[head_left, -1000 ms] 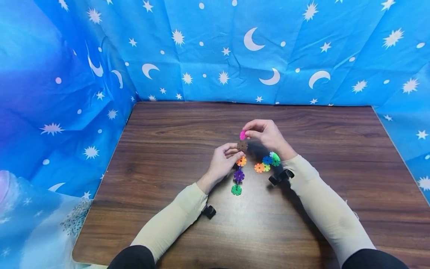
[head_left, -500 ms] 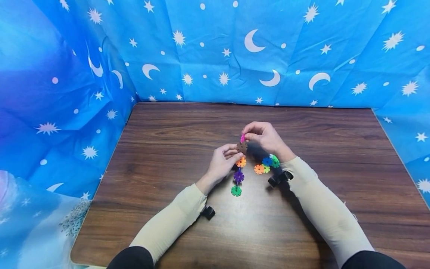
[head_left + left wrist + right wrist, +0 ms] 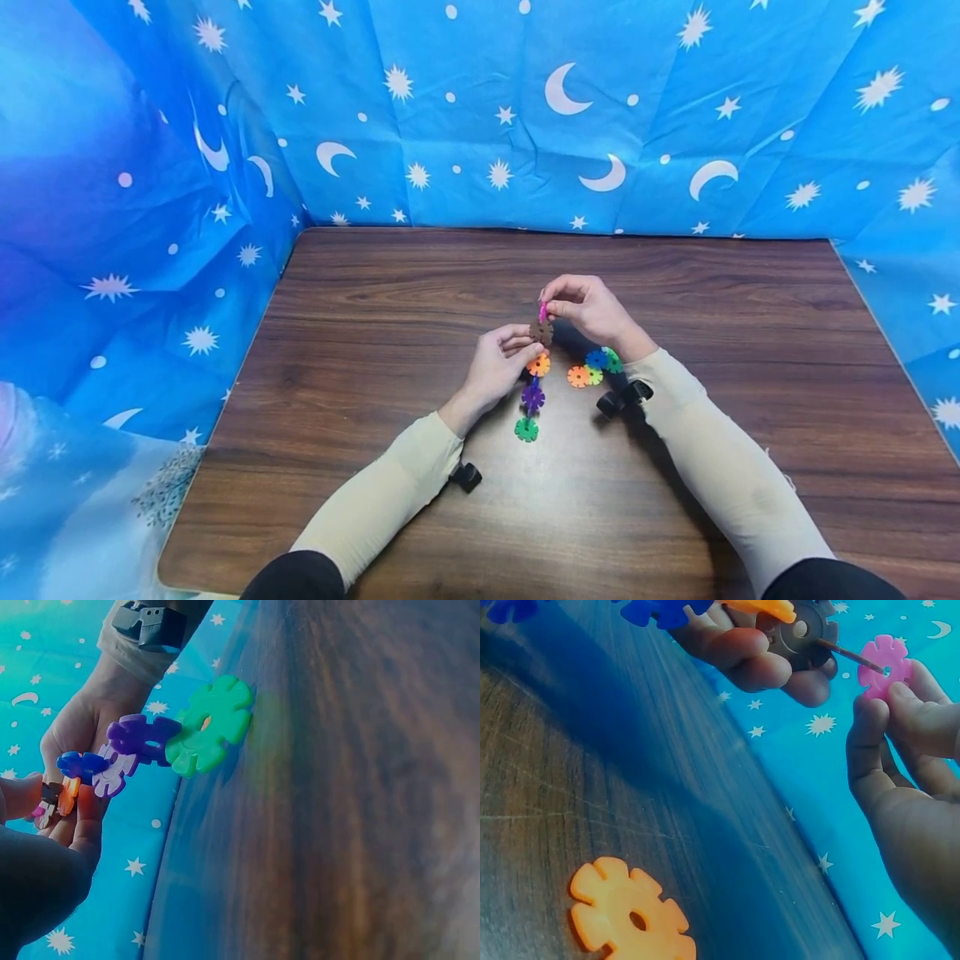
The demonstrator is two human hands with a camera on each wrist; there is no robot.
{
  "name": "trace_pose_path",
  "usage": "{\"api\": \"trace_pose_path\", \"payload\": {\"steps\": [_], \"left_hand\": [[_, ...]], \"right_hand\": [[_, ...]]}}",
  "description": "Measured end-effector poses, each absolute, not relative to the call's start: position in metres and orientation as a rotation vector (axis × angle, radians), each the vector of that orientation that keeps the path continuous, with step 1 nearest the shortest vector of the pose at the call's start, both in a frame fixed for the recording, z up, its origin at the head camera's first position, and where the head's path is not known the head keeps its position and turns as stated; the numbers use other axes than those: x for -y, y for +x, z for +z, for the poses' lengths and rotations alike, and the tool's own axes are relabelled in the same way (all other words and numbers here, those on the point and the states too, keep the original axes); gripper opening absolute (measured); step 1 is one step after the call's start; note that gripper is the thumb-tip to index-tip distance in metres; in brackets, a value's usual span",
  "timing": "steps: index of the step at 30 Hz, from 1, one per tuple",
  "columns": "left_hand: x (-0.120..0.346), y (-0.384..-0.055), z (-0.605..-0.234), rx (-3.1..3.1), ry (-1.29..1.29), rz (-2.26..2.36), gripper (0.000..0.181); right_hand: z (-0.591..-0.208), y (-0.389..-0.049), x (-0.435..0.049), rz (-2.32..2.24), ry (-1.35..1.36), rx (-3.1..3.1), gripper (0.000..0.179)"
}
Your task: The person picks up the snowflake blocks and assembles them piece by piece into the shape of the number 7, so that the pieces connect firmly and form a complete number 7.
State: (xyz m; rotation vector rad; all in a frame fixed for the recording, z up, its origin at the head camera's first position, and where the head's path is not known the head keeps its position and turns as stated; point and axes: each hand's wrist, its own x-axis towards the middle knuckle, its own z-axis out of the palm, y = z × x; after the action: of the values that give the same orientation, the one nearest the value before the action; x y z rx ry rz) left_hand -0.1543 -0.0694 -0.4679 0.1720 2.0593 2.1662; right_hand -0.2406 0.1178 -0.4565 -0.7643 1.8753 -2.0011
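"Fingers on both hands, how do you read them?"

"Clamped. I see the right hand (image 3: 590,312) pinching the pink disc (image 3: 893,658), the left hand (image 3: 495,360) gripping the chain (image 3: 537,398) by its brown disc (image 3: 542,332)."

"And the lie?"

"Lengthwise away from the person, green disc (image 3: 527,430) nearest. Pink's at the far end, crosswise to brown, touching; how deeply slotted, I can't tell. Loose discs (image 3: 595,373) rest rightward on the surface (image 3: 705,292)."

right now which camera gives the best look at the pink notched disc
The right wrist view: there the pink notched disc shows largest, its face, notches and centre hole visible. The head view shows it small and nearly edge-on. The left wrist view shows only a sliver of pink near the picture's left edge, the rest hidden.
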Motion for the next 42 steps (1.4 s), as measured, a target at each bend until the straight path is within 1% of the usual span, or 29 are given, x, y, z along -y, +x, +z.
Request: {"api": "trace_pose_path", "payload": {"steps": [4, 9, 13, 23, 31, 38, 42], "left_hand": [[0.071, -0.155, -0.468, -2.055, 0.169, 2.175, 0.029], [0.072, -0.156, -0.466, -2.073, 0.188, 2.171, 0.030], [0.073, -0.156, -0.464, -2.072, 0.208, 2.169, 0.029], [0.072, -0.157, -0.466, -2.133, 0.176, 2.135, 0.030], [0.070, -0.154, -0.466, -2.147, 0.172, 2.089, 0.031], [0.069, -0.153, -0.467, -2.171, 0.169, 2.077, 0.030], [0.068, -0.151, -0.467, -2.174, 0.166, 2.063, 0.031]], "right_hand": [[-0.458, -0.241, -0.117, -2.051, -0.783, -1.808, 0.007], [-0.461, -0.239, -0.115, -2.122, -0.790, -1.728, 0.020], [-0.461, -0.238, -0.114, -2.130, -0.785, -1.752, 0.024], [-0.458, -0.238, -0.116, -2.083, -0.796, -1.833, 0.015], [-0.458, -0.238, -0.123, -2.027, -0.786, -1.881, 0.016], [-0.458, -0.237, -0.125, -2.038, -0.831, -1.830, 0.010], [-0.458, -0.239, -0.127, -2.028, -0.846, -1.834, 0.009]]}}
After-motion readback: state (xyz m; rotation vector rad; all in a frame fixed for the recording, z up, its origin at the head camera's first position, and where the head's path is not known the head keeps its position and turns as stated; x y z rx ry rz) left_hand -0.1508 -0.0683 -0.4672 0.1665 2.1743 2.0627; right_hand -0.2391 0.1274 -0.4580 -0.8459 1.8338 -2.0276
